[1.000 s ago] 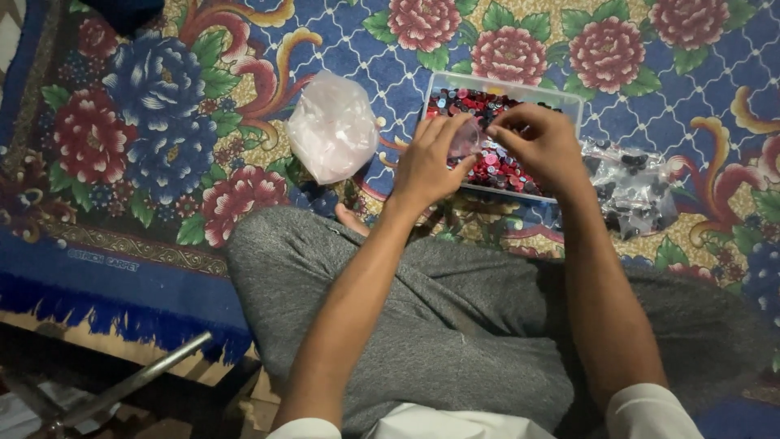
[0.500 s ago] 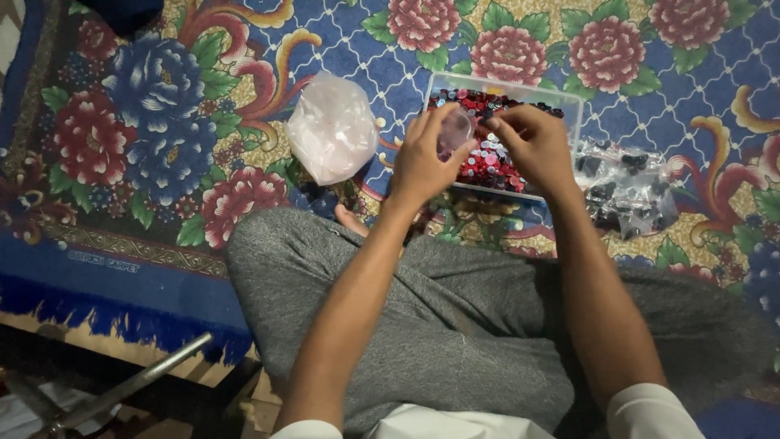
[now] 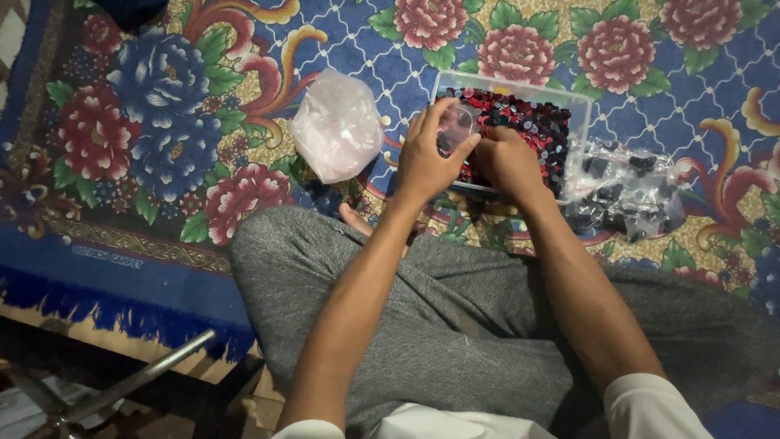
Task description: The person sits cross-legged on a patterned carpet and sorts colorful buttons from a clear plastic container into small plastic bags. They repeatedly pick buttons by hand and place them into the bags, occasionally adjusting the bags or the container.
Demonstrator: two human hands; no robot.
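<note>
Left hand (image 3: 426,158) fingers pinch a small clear round lid (image 3: 455,128) above the clear tray of red and dark buttons (image 3: 528,122), upper centre; right hand (image 3: 508,162) fingers dig in, grip hidden. A slipped lid could scatter buttons onto the carpet (image 3: 162,122).

a home floor, going by the flowered carpet (image 3: 187,138) underfoot.

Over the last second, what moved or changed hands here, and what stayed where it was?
The left hand lifted a small clear round container up from the bead tray and holds it above the red and dark pieces. The right hand sank from the tray's far side to its near edge, resting among the pieces. The white bag and the bag of dark parts did not move.
</note>
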